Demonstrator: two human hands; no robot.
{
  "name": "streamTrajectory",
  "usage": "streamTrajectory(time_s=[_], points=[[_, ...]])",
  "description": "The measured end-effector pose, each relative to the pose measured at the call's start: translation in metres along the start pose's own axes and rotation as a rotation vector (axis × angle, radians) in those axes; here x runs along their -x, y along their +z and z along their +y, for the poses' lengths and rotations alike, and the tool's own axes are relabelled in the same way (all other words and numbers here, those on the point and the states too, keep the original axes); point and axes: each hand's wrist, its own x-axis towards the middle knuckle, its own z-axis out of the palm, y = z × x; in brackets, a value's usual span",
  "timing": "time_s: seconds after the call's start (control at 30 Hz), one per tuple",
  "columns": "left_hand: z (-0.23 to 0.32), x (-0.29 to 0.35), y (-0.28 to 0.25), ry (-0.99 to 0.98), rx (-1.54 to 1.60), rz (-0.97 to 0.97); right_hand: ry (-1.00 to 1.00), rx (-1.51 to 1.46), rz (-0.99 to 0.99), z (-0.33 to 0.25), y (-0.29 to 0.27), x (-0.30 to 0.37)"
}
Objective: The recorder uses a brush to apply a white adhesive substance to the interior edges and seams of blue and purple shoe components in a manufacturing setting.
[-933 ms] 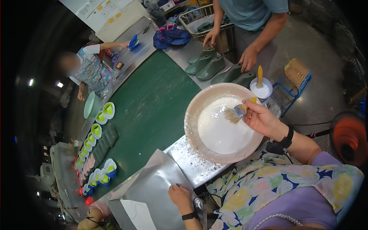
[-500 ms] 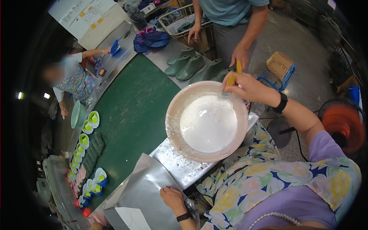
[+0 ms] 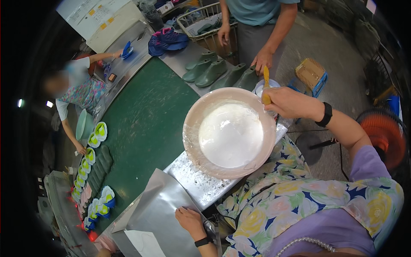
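My right hand [image 3: 286, 102] is closed on a yellow-handled brush [image 3: 266, 99] at the right rim of a wide pinkish basin [image 3: 192, 141]. Thick white liquid [image 3: 231, 135] fills much of the basin. Just beyond my fingers stands a small white cup [image 3: 259, 88], and another yellow handle [image 3: 266, 76] rises upright beside it. The bristles of the held brush are mostly hidden. My left hand [image 3: 190, 221] lies flat, fingers stretched, on a shiny grey sheet [image 3: 165, 201] with a white paper piece [image 3: 144, 244] on it.
A green belt [image 3: 145, 107] runs past the basin. Green shoe lasts [image 3: 209, 73] line its far edge, near a standing co-worker [image 3: 261, 17]. Another co-worker [image 3: 79, 88] is at left, by several shoe uppers [image 3: 100, 128]. A fan [image 3: 381, 145] and stool [image 3: 310, 73] stand at right.
My right hand has moved the brush from over the basin's liquid to its right rim, beside the cup. The left co-worker's lower arm now reaches the shoe uppers. My left hand stays put.
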Motion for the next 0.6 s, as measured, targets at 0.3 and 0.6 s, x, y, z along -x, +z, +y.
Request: streamTrajectory(time_s=[0.3, 0.6], points=[[0.0, -0.005, 0.003, -0.009, -0.013, -0.007, -0.166, -0.061, 0.215, 0.001, 0.012, -0.013], [0.002, 0.002, -0.005, -0.035, 0.003, -0.03, 0.012, -0.01, 0.037, -0.007, -0.003, 0.009]])
